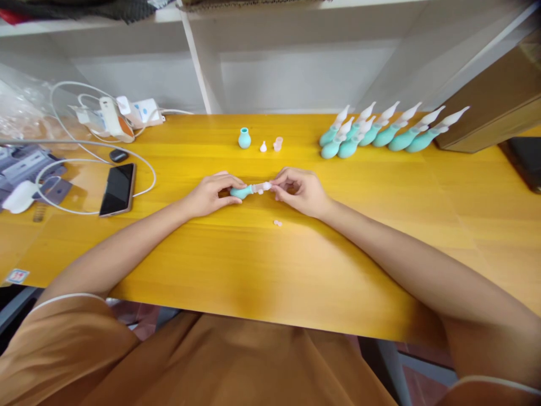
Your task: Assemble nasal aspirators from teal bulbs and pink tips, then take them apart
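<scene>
My left hand [217, 194] grips the teal bulb of a nasal aspirator [242, 192], which lies nearly level just above the table. Its pale, translucent neck and white tip point right. At that tip, the fingers of my right hand [298, 190] are pinched together on the nozzle [267, 185]. Beyond my hands stand a loose teal bulb [244, 138] with an open top, a small white tip [263, 147] and a pinkish clear connector [278, 144]. A tiny pinkish piece [277, 223] lies nearer to me.
Several assembled aspirators [382, 134] stand in rows at the back right, beside a cardboard box [486, 107]. On the left lie a phone [118, 190], a black earbud-case-like object [119, 155], white cables and a power strip [141, 111]. Shelving [296, 73] rises behind the table [236, 265].
</scene>
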`<action>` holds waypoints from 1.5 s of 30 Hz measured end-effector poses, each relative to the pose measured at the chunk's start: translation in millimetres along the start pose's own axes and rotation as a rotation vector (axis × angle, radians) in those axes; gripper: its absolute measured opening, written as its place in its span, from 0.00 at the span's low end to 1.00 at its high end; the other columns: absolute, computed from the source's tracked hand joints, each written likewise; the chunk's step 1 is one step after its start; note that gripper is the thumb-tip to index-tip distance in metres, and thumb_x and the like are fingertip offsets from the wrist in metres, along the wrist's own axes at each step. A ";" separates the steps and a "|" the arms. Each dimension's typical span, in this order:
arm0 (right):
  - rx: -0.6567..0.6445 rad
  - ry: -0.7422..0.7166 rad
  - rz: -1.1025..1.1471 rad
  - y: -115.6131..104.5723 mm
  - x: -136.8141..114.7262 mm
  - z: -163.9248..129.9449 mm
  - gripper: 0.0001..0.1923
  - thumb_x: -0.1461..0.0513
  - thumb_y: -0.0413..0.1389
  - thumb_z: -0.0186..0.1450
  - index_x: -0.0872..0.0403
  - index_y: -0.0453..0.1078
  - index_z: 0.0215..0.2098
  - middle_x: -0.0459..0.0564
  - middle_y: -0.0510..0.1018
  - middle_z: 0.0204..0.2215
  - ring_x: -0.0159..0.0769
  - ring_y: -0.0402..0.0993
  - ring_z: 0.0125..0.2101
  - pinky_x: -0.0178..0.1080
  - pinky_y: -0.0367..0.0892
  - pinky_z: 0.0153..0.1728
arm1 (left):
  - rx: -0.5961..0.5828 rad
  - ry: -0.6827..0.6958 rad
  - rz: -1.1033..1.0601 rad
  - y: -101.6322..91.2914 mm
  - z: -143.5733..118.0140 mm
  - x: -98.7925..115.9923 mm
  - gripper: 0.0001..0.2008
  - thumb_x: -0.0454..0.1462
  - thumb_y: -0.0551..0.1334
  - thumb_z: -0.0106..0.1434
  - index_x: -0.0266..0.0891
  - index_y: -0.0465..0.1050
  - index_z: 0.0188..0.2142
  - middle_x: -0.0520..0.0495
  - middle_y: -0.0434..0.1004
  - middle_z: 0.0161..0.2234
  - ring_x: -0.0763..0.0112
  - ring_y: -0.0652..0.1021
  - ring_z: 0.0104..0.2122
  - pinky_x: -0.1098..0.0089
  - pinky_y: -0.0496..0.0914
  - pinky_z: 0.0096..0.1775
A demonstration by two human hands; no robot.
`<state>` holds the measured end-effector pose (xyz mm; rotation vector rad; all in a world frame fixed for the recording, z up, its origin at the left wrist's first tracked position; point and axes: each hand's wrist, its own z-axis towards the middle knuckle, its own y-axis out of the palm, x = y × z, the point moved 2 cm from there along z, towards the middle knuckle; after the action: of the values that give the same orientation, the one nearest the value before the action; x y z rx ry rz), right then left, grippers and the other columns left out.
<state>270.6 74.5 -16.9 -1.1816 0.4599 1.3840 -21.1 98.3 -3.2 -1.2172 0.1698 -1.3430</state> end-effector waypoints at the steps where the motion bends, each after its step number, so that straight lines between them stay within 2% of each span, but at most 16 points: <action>1: -0.002 -0.005 -0.008 -0.3 -1.2 0.1 0.18 0.45 0.66 0.71 0.50 0.79 0.40 0.50 0.84 0.32 0.37 0.80 0.27 0.41 0.73 0.31 | 0.003 0.003 -0.001 -0.1 -0.1 0.1 0.18 0.51 0.72 0.71 0.42 0.81 0.50 0.36 0.88 0.50 0.57 0.86 0.50 0.54 0.79 0.53; 12: -0.018 -0.021 -0.025 -0.9 -7.3 -0.2 0.19 0.43 0.66 0.71 0.50 0.80 0.39 0.50 0.83 0.33 0.37 0.79 0.28 0.41 0.72 0.30 | 0.016 0.099 0.031 -1.8 -0.9 11.0 0.15 0.49 0.72 0.72 0.42 0.82 0.47 0.36 0.89 0.49 0.57 0.87 0.49 0.55 0.79 0.53; 19: -0.026 -0.028 -0.030 -1.3 -7.4 -0.6 0.19 0.43 0.66 0.70 0.49 0.79 0.38 0.51 0.83 0.34 0.36 0.78 0.29 0.41 0.74 0.32 | 0.030 0.091 0.051 -2.1 -0.9 10.9 0.15 0.50 0.70 0.73 0.42 0.84 0.47 0.36 0.89 0.49 0.57 0.87 0.48 0.54 0.79 0.52; 27: -0.011 -0.065 -0.014 -0.8 -7.4 -0.8 0.17 0.46 0.68 0.70 0.49 0.79 0.36 0.52 0.83 0.35 0.38 0.78 0.30 0.43 0.76 0.35 | 0.045 0.081 0.057 -1.4 -1.0 12.0 0.14 0.49 0.70 0.73 0.44 0.85 0.49 0.37 0.89 0.51 0.57 0.86 0.48 0.54 0.78 0.52; 33: 0.023 -0.081 -0.098 1.1 -6.6 -1.6 0.16 0.46 0.66 0.71 0.48 0.79 0.36 0.53 0.83 0.36 0.40 0.78 0.31 0.47 0.77 0.36 | 0.116 0.080 0.148 -0.2 -1.9 8.1 0.15 0.47 0.69 0.74 0.44 0.85 0.54 0.37 0.88 0.52 0.58 0.85 0.48 0.53 0.77 0.53; 37: 0.039 -0.101 -0.107 1.7 -7.4 -3.0 0.13 0.48 0.66 0.71 0.48 0.79 0.37 0.54 0.83 0.37 0.41 0.78 0.31 0.47 0.78 0.37 | 0.113 0.088 0.210 0.5 -2.5 5.1 0.16 0.47 0.68 0.75 0.45 0.85 0.56 0.38 0.88 0.53 0.58 0.84 0.47 0.53 0.78 0.52; 45: 0.034 -0.251 -0.102 1.1 -3.7 -2.5 0.09 0.55 0.63 0.75 0.50 0.78 0.39 0.51 0.84 0.36 0.35 0.80 0.29 0.41 0.78 0.33 | 0.130 0.175 0.247 -0.1 -3.8 5.8 0.17 0.44 0.69 0.75 0.43 0.84 0.59 0.38 0.89 0.53 0.59 0.86 0.49 0.54 0.80 0.53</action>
<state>269.7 70.3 -15.3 -0.9748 0.2414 1.4080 -22.1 91.6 -1.8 -0.9370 0.3406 -1.2225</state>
